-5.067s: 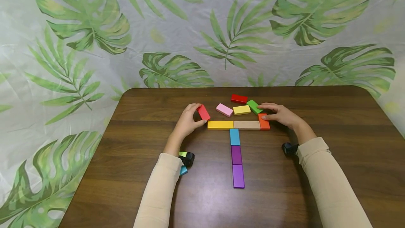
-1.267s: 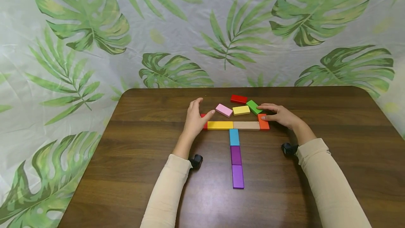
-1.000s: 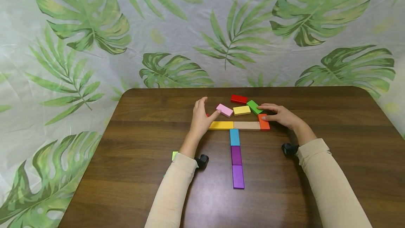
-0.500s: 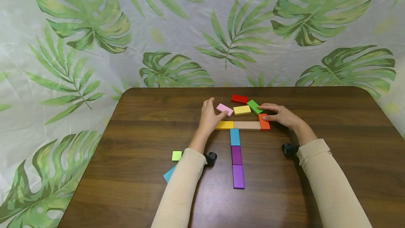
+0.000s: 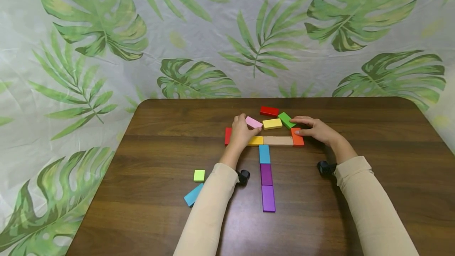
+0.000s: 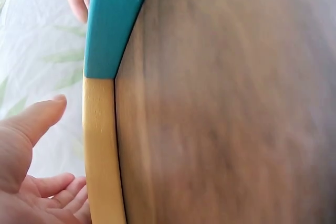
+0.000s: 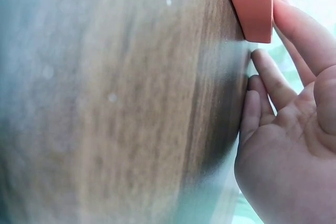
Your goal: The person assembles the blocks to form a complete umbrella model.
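Note:
My left hand [image 5: 241, 132] is at the pink block [image 5: 254, 122], its thumb and index finger at either end of it. The hand covers part of the yellow-orange block [image 5: 255, 141]. The red block [image 5: 228, 135] stands at that row's left end, partly behind the hand. My right hand [image 5: 314, 128] rests its thumb on the orange block [image 5: 298, 137] at the row's right end, and its fingertips reach the green block [image 5: 286, 119]. In the right wrist view its other fingers are loosely extended beside the orange block [image 7: 252, 9].
A plain wood block [image 5: 278, 141] lies mid-row. From the row a blue block [image 5: 264, 154], a dark purple block [image 5: 266, 174] and a violet block [image 5: 268, 198] run downward. Behind lie a yellow block [image 5: 272, 124] and a dark red block [image 5: 269, 110]. Lime [image 5: 199, 176] and blue [image 5: 193, 195] blocks lie left.
My left hand set the red block at the row's left end, let go, then moved right to the pink block and closed in on it. The right hand has stayed in place.

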Action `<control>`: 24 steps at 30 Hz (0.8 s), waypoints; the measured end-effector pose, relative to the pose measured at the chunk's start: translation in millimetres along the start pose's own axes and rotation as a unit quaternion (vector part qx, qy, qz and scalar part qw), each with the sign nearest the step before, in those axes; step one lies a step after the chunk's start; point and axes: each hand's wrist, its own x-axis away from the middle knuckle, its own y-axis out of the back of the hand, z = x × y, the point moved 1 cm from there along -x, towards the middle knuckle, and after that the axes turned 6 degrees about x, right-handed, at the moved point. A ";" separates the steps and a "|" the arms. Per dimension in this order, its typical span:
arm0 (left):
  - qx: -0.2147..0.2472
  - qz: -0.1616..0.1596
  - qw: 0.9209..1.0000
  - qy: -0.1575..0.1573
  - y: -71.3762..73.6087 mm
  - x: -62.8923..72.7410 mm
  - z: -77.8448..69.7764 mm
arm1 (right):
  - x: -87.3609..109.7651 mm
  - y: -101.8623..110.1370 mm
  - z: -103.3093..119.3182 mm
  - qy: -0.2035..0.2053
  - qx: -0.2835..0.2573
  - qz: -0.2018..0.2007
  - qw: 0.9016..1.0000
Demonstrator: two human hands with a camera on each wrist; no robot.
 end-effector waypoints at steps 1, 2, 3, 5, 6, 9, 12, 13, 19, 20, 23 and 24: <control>-0.003 0.000 1.000 0.000 -0.8 -0.3 0.2 | 1.9 0.1 4.6 0.000 -0.001 0.002 1.000; -0.006 0.000 1.000 0.000 -1.6 -0.6 0.7 | 3.6 0.0 9.3 0.000 -0.003 0.003 1.000; -0.009 -0.001 1.000 0.001 -2.3 -0.9 1.0 | 5.1 -0.1 13.6 -0.001 -0.003 0.004 1.000; -0.015 -0.004 1.000 0.003 -3.8 -1.5 1.5 | 7.1 -0.3 18.6 0.000 -0.001 0.002 1.000; -0.019 -0.006 1.000 0.003 -4.8 -1.9 1.6 | 7.4 -0.2 19.0 0.000 0.000 0.001 1.000; -0.034 -0.012 0.999 0.006 -7.8 -3.1 1.6 | 7.6 -0.1 19.1 0.000 0.001 -0.003 1.000; -0.055 -0.020 0.998 0.007 -10.8 -4.0 1.1 | 7.6 0.1 18.8 -0.001 0.001 -0.004 1.000; -0.059 -0.023 0.998 0.008 -11.5 -4.3 0.9 | 7.5 0.1 18.6 -0.001 0.001 -0.004 1.000; -0.065 -0.025 0.998 0.006 -13.4 -4.9 -0.6 | 6.7 0.2 18.3 0.002 0.004 -0.005 1.000; -0.064 -0.025 0.998 0.004 -13.1 -5.0 -0.8 | 6.9 0.2 18.8 0.003 0.004 -0.005 1.000; -0.058 -0.027 0.998 -0.004 -11.0 -5.9 -0.9 | 7.7 0.2 20.3 0.004 0.004 -0.005 1.000; -0.056 -0.028 0.998 -0.008 -9.7 -6.4 -1.0 | 8.1 0.3 21.0 0.003 0.003 -0.005 1.000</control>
